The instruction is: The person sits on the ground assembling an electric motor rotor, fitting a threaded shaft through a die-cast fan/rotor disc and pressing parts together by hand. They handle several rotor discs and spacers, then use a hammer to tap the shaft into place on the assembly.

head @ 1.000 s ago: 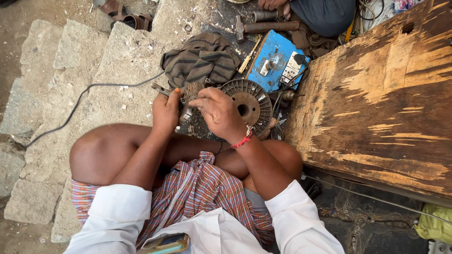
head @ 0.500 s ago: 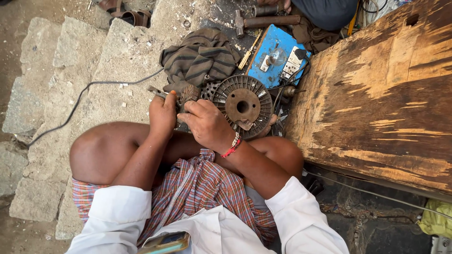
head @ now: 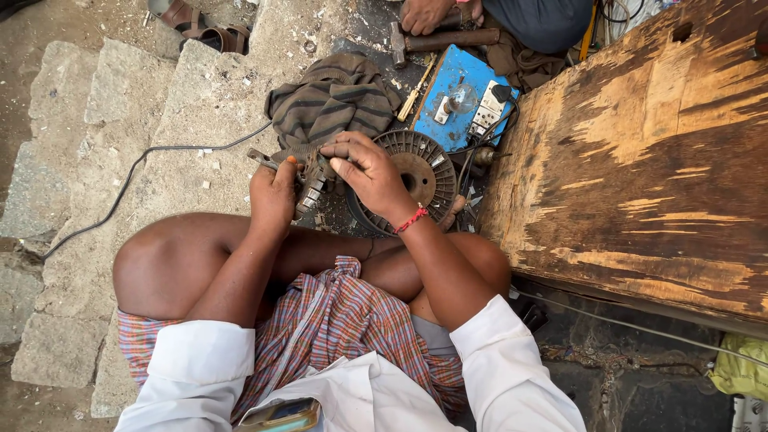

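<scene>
Together, both hands (head: pixel 320 180) gripping metal part (head: pixel 308 172)

right hand (head: pixel 370 172) shifts left off the round finned rotor disc (head: pixel 416 178), so the disc's hub and most of its face now show. its fingers close in on the small rusty metal part (head: pixel 308 180) that the left hand (head: pixel 274 196) grips. camera view drifts slightly downward and left.
</scene>
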